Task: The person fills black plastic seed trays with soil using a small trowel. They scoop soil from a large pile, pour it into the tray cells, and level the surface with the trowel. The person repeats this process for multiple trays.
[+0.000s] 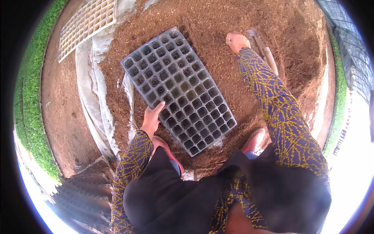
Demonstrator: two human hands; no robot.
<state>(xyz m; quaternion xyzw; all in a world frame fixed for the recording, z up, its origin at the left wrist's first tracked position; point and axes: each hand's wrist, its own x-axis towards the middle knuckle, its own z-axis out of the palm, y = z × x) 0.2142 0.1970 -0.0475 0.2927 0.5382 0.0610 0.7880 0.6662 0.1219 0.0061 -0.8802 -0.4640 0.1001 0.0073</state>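
A black plastic seedling tray (187, 87) with rows of square cells lies slanted in front of me, over brown loose growing mix (213, 23). Its cells look empty apart from some dirt. My left hand (152, 117) grips the tray's left edge, the thumb on top and the fingers hidden beneath. Away from the tray, at the upper right, my right hand (237, 41) is over the growing mix with its fingers curled; whether anything is inside it cannot be seen. Close beside that wrist is a wooden handle or stick (270, 60), partly behind my sleeve.
A pale seedling tray (89, 25) lies at the upper left. Whitish plastic sheeting (90, 84) runs along the left of the mix. Stacked dark trays (84, 193) stand at the lower left. Green plants (30, 117) border the ground. Dark netting (347, 38) hangs at the upper right.
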